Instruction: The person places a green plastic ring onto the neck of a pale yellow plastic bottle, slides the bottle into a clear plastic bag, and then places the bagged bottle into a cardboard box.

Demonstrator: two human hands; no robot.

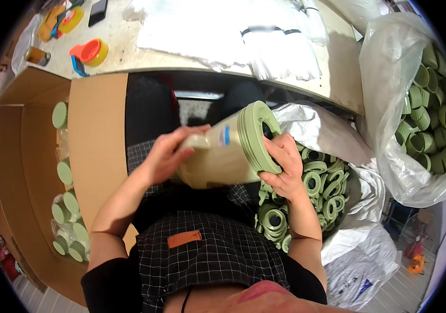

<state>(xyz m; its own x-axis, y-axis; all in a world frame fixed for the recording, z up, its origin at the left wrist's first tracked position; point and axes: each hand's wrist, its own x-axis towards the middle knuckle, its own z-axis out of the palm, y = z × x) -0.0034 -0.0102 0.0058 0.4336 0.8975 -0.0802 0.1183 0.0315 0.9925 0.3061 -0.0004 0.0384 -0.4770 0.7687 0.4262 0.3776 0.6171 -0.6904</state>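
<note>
A large pale, see-through jug (220, 164) lies tilted over my lap, its green ring-shaped lid (251, 138) facing up and to the right. My left hand (168, 154) holds the jug near its lower left end, fingers over a pale raised part that looks like a handle. My right hand (284, 167) grips the lid's rim, thumb and fingers closed around its edge. A small blue label (225, 135) is on the jug's side. Beneath my right forearm, many green lid parts (314, 182) with dark centres fill a white sack.
At left stands an open cardboard box (30, 156) with clear, green-topped containers (71, 201). A clear bag (389, 57) of green cups (426, 125) is at far right. On the worktable (124, 60) lie plastic bags (197, 31), a tape dispenser (92, 52) and a phone (98, 12).
</note>
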